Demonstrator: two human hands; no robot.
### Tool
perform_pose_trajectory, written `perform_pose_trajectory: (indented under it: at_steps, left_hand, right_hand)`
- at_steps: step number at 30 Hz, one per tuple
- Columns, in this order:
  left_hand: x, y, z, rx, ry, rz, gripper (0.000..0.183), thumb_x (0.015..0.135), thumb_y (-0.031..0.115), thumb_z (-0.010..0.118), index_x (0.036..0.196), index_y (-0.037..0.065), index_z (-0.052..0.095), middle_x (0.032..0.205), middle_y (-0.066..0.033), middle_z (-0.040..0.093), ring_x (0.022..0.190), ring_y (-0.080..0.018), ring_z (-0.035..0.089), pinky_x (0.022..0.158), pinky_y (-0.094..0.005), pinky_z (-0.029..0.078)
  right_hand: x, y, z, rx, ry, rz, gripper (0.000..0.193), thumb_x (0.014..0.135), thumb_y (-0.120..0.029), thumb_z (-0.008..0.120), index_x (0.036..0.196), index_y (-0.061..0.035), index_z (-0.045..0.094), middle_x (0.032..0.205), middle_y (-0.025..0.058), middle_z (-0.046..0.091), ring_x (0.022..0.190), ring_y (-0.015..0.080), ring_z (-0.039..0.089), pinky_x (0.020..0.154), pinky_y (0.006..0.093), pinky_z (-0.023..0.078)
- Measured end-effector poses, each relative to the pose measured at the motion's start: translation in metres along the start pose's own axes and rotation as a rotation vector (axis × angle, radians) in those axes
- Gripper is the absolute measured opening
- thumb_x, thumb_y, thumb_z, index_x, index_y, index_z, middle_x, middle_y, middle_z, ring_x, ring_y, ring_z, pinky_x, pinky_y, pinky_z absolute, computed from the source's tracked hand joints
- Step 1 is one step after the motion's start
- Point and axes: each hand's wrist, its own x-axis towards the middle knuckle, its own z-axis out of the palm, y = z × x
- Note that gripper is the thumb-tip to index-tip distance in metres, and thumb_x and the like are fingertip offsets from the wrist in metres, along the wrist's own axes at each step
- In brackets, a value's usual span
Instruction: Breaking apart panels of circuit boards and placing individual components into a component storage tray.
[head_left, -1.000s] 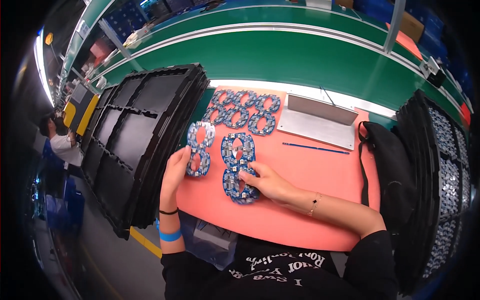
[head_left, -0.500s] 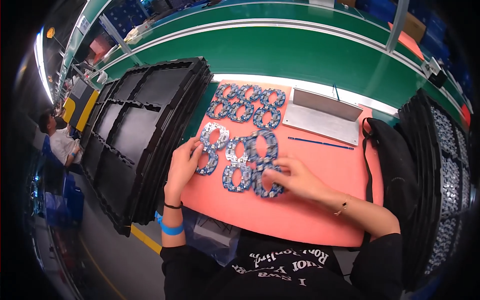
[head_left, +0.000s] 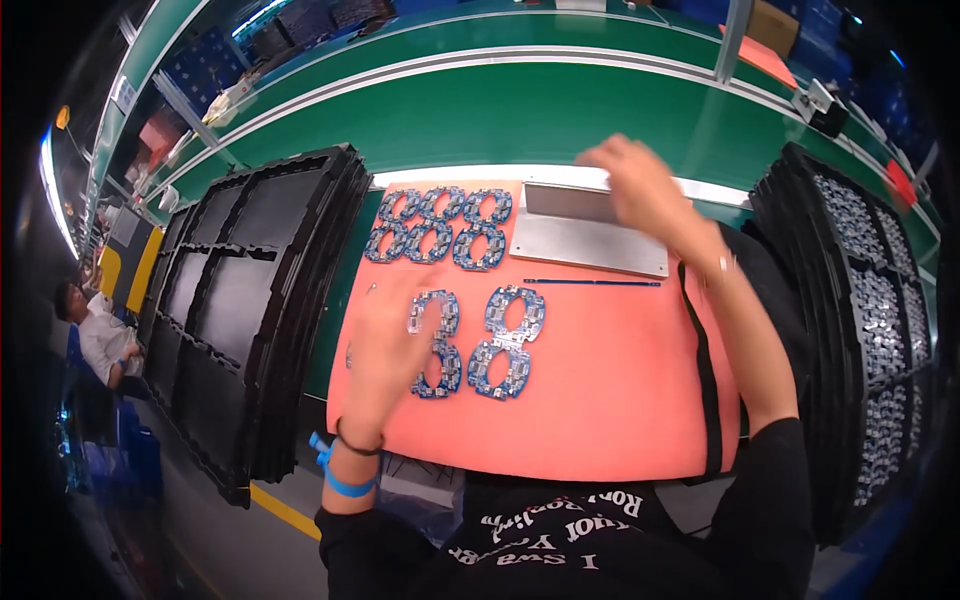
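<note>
My left hand [head_left: 385,325], smeared by motion, is over the near row of blue figure-eight circuit boards and partly covers a circuit board [head_left: 440,372]. Another circuit board [head_left: 500,375] lies uncovered to its right. My right hand [head_left: 635,185] is raised at the back, above the upright wall of a metal angle plate [head_left: 585,243]; its fingers are blurred, and whether they hold anything does not show. Farther back on the left lie more circuit boards [head_left: 480,248], side by side. A thin blue strip [head_left: 590,282] rests before the angle plate. All lie on a pink mat [head_left: 600,400].
Stacked black trays [head_left: 225,310] lean on the left. More black trays [head_left: 800,200], holding silvery parts, stand on the right. A black bag [head_left: 760,290] with a strap lies by the mat's right edge. Behind runs a green conveyor [head_left: 480,125]. A person [head_left: 100,335] sits far left.
My right hand has left the rightmost near board, now flat on the mat, and risen to the back over the angle plate. My left hand has moved right over the near boards. The view has shifted.
</note>
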Motion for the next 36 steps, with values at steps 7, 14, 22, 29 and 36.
perform_pose_trajectory:
  at_steps: [7,14,22,29,36]
  left_hand:
    - [0.044,0.061,0.108,0.202,-0.165,0.415,0.019,0.069,0.010,0.062,0.086,0.005,0.057,0.076,-0.0090,0.057,0.074,-0.0276,0.057,0.061,-0.0382,0.044]
    - [0.047,0.049,0.132,0.092,-0.189,0.379,0.008,0.072,0.009,0.058,0.078,0.004,0.054,0.074,-0.0090,0.055,0.072,-0.0277,0.055,0.060,-0.0381,0.042]
    - [0.044,0.066,0.119,0.067,-0.232,0.367,0.009,0.073,0.000,0.049,0.082,0.004,0.049,0.078,-0.0107,0.053,0.070,-0.0303,0.054,0.058,-0.0398,0.042]
    - [0.018,0.069,0.082,-0.148,-0.117,0.259,0.014,0.073,-0.005,0.049,0.085,0.002,0.049,0.079,-0.0133,0.053,0.071,-0.0316,0.054,0.059,-0.0369,0.043]
    - [-0.001,0.032,0.056,-0.573,0.146,-0.147,0.015,0.089,0.013,0.046,0.097,0.001,0.049,0.075,-0.0060,0.052,0.060,-0.0123,0.048,0.052,-0.0257,0.039]
  right_hand:
    - [0.001,0.091,0.004,0.239,-0.523,0.256,0.017,0.065,-0.006,0.061,0.082,-0.0081,0.064,0.089,0.0112,0.063,0.088,0.0270,0.057,0.077,0.0347,0.046]
    - [0.004,0.070,-0.018,0.074,-0.346,0.333,0.018,0.080,-0.013,0.046,0.080,-0.0023,0.061,0.074,0.0165,0.060,0.072,0.0272,0.059,0.065,0.0356,0.045]
    - [0.015,0.022,0.013,0.158,-0.114,0.029,0.020,0.075,-0.018,0.059,0.092,-0.0073,0.062,0.080,0.0109,0.057,0.077,0.0270,0.054,0.067,0.0359,0.043]
    - [0.060,-0.027,0.040,0.003,-0.282,0.082,0.010,0.070,-0.013,0.059,0.079,-0.0102,0.064,0.087,0.0110,0.058,0.083,0.0297,0.058,0.069,0.0388,0.047]
    - [0.081,-0.046,0.025,0.363,0.064,0.061,0.009,0.077,-0.010,0.055,0.080,-0.0010,0.055,0.070,0.0131,0.060,0.064,0.0247,0.059,0.057,0.0324,0.044]
